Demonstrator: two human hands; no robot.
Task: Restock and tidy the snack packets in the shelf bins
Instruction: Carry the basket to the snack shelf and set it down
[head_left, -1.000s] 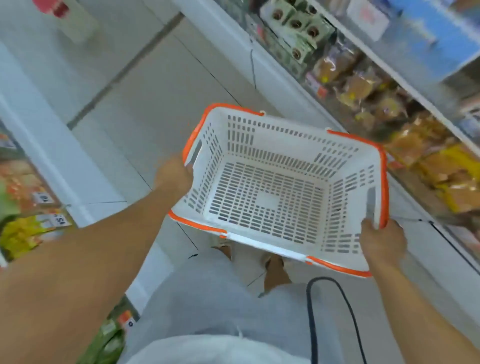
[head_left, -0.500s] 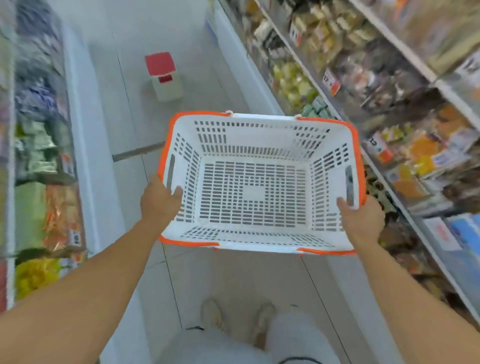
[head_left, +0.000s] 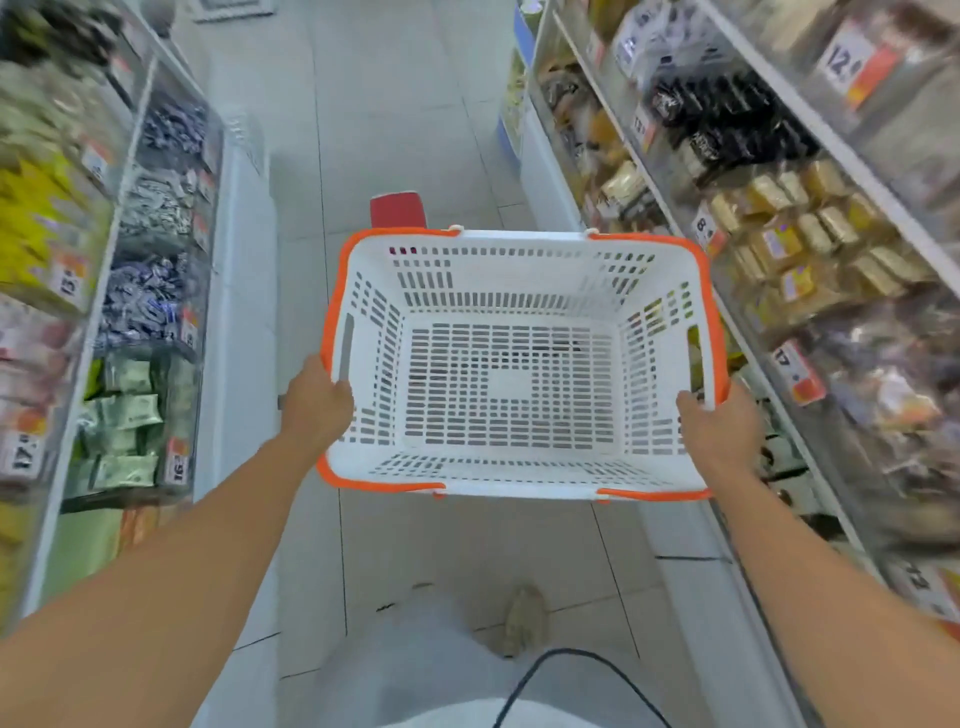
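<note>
A white slotted plastic basket with orange rim (head_left: 519, 470) is held level over the aisle floor, long axis left-right, gripped by left hand (head_left: 317, 402) and right hand (head_left: 719, 428). Shelf price tags (head_left: 792, 371) are blurred.

One camera only — on my head, wide-angle, tilted forward and down the aisle toward 12 o'clock. Near field: my forearms and the basket (head_left: 519, 270) held at centre. Shelves (head_left: 769, 218) run along 3 and 9 o'clock, blurred at the edges. Floor and my shoe (head_left: 524, 618) at 6 o'clock.
</note>
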